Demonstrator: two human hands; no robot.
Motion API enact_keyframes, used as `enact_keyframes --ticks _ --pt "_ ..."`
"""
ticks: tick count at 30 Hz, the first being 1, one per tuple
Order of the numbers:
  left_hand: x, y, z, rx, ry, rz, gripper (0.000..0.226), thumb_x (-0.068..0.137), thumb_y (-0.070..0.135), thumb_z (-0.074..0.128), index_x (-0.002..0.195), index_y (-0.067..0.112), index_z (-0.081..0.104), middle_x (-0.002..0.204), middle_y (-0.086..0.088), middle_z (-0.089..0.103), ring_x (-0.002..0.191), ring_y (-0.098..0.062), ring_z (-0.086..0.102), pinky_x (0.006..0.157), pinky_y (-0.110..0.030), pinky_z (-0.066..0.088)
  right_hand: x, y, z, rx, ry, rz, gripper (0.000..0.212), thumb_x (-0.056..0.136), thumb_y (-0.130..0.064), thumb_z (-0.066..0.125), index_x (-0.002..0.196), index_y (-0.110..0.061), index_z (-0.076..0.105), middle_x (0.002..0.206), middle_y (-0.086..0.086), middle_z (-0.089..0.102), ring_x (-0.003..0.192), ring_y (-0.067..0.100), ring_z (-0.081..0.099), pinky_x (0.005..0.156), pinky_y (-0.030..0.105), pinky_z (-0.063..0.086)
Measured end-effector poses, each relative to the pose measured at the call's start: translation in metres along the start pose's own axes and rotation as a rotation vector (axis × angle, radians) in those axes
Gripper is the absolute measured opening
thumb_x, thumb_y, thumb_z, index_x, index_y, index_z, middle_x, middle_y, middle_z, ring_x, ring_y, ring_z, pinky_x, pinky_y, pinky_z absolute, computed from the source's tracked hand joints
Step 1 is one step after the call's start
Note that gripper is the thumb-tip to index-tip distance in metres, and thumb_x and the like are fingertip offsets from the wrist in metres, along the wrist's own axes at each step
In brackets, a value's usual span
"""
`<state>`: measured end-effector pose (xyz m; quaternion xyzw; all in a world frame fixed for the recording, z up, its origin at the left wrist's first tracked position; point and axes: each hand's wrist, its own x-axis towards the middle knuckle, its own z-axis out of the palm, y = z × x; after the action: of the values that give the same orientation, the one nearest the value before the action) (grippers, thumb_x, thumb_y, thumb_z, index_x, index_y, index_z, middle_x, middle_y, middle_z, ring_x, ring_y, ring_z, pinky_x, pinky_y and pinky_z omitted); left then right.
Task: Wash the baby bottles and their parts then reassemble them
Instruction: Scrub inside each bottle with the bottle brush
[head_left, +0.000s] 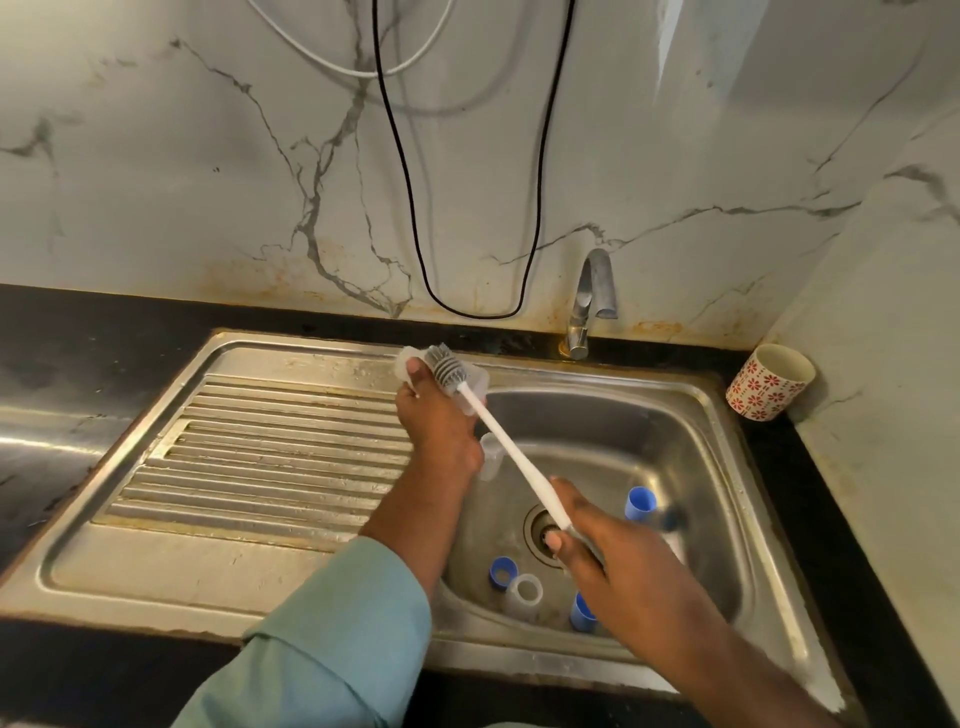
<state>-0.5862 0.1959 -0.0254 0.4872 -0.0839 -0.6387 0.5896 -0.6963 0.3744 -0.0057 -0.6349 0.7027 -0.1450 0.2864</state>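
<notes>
Nearest, at five o'clock, the right hand (592, 545) clenches the brush handle (514, 457). Loose blue and clear parts (524, 587) lie in the sink (727, 519). Toward twelve, the left hand (436, 415) grips the clear bottle (441, 376) around the bristles. Best to twist the brush and keep the bottle steady. Its far end blurs.

Patterned cup (770, 381) on dark counter (78, 332), black cable (410, 197) against marbled wall (182, 156)
</notes>
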Motion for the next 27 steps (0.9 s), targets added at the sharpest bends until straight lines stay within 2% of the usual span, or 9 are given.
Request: enact_keyframes --ticks 2,6,8,11,15,20,22,25,27 --pt "-0.005 -0.007 0.006 -0.026 0.0 -0.047 0.046 0.101 0.047 0.047 0.136 0.016 0.048 0.108 -0.007 0.061 0.092 -0.022 0.062 0.073 -0.038 0.058 0.008 -0.002 -0.001 -0.005 0.026 0.01 0.048 0.102 -0.041 0.04 0.144 -0.051 0.02 0.075 -0.006 0.058 0.062 0.007 0.059 0.064 0.025 0.056" --pt "0.013 0.01 0.012 -0.133 0.062 -0.041 0.05 0.101 0.048 0.047 0.14 0.018 0.042 0.118 -0.011 0.057 0.096 -0.025 0.063 0.087 -0.044 0.058 -0.009 0.003 -0.013 0.046 0.021 -0.015 0.046 0.101 -0.044 0.041 0.144 -0.047 0.027 0.075 -0.009 0.061 0.059 0.007 0.058 0.062 0.023 0.054" --pt "0.006 0.006 0.017 -0.063 0.032 -0.014 0.047 0.102 0.046 0.046 0.14 0.02 0.041 0.118 -0.011 0.058 0.098 -0.026 0.063 0.082 -0.043 0.059 -0.003 0.006 -0.019 0.027 0.023 -0.001 0.046 0.1 -0.044 0.041 0.144 -0.047 0.028 0.074 -0.002 0.063 0.055 0.009 0.057 0.058 0.024 0.056" --pt "0.001 -0.002 0.023 -0.032 -0.012 -0.046 0.043 0.102 0.043 0.048 0.138 0.021 0.042 0.108 -0.008 0.058 0.096 -0.024 0.061 0.065 -0.038 0.058 0.016 0.012 -0.025 0.025 0.063 -0.006 0.046 0.101 -0.042 0.041 0.145 -0.044 0.029 0.07 0.001 0.062 0.05 0.006 0.054 0.051 0.024 0.053" --pt "0.014 0.005 0.018 0.037 -0.026 -0.011 0.04 0.102 0.043 0.043 0.133 0.019 0.052 0.11 -0.009 0.062 0.101 -0.025 0.062 0.077 -0.038 0.055 0.003 0.02 -0.032 0.094 0.009 -0.059 0.038 0.1 -0.04 0.045 0.135 -0.054 0.036 0.062 -0.006 0.055 0.051 0.007 0.049 0.053 0.023 0.048" --pt "-0.003 -0.007 0.021 0.296 -0.025 0.12 0.032 0.105 0.036 0.035 0.111 0.016 0.059 0.094 -0.004 0.06 0.087 -0.017 0.057 0.065 -0.028 0.044 0.007 0.009 -0.019 0.17 0.072 -0.016 0.04 0.099 -0.038 0.049 0.128 -0.063 0.036 0.073 0.003 0.061 0.053 0.006 0.055 0.056 0.023 0.053" --pt "0.004 0.006 0.016 0.266 -0.007 0.154 0.028 0.104 0.037 0.043 0.109 0.016 0.061 0.09 -0.002 0.062 0.085 -0.017 0.061 0.063 -0.029 0.05 -0.003 0.008 -0.017 0.25 0.034 -0.041 0.037 0.1 -0.034 0.048 0.113 -0.066 0.035 0.071 0.004 0.056 0.051 0.006 0.049 0.054 0.022 0.048" --pt "0.005 0.007 0.008 0.243 -0.014 0.135 0.033 0.099 0.047 0.051 0.111 0.018 0.063 0.099 -0.004 0.068 0.092 -0.021 0.067 0.073 -0.04 0.06 -0.016 0.005 -0.017 0.341 0.014 -0.035 0.037 0.1 -0.031 0.049 0.105 -0.065 0.039 0.066 -0.002 0.05 0.051 0.006 0.044 0.05 0.018 0.043" --pt "-0.005 -0.003 0.009 0.286 -0.047 0.122 0.038 0.099 0.051 0.05 0.112 0.017 0.063 0.101 -0.003 0.067 0.095 -0.02 0.065 0.061 -0.029 0.057 -0.006 0.003 -0.014 0.343 0.076 -0.02 0.04 0.099 -0.033 0.051 0.105 -0.071 0.038 0.064 -0.001 0.053 0.047 0.004 0.046 0.048 0.017 0.043"
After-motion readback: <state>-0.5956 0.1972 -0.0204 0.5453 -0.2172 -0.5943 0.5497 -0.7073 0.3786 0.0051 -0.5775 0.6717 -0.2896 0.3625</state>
